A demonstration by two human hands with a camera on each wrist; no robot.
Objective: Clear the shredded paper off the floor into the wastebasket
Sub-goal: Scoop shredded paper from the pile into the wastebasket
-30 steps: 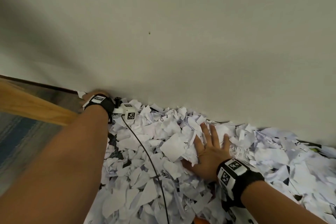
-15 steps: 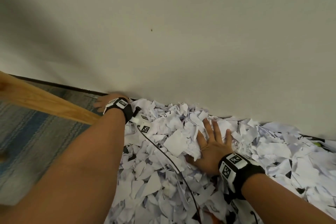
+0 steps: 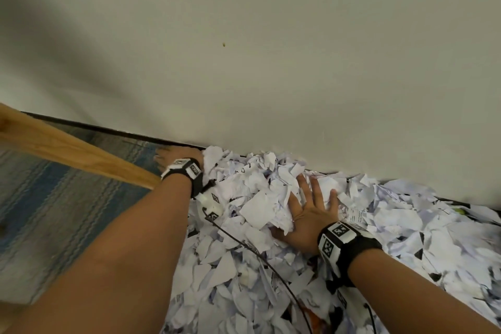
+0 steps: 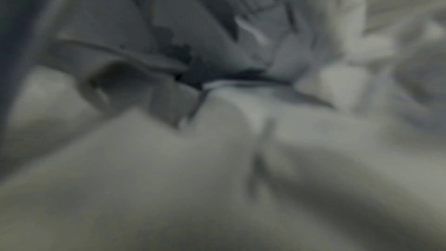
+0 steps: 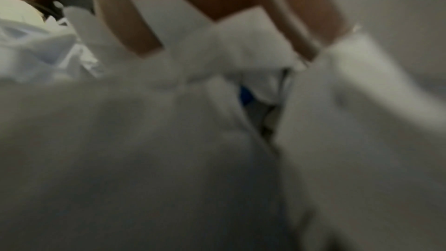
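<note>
Shredded paper (image 3: 311,238): heaped on the floor along the wall (image 3: 271,62), from 6 to 3 o'clock.
Right hand (image 3: 311,214): fingers spread, palm flat on the heap.
Left hand (image 3: 176,157): at the heap's 10 o'clock edge; finger posture cannot be told.
Rug (image 3: 67,211): striped, at 8 o'clock.

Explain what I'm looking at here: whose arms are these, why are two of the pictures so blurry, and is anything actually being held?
No machine here: a person's bare arms, each wrist wearing a black band with a small camera. The sharp picture comes from a camera on the person's head, looking down. The two blurry ones come from the wrist cameras, pressed close against paper. A big heap of shredded paper lies on the floor against a pale wall. The right hand lies flat on the heap, fingers spread, gripping nothing. The left hand sits at the heap's far left edge by the wall; its fingers are too blurred to judge. A wooden bar crosses the striped carpet. No wastebasket is visible.
</note>
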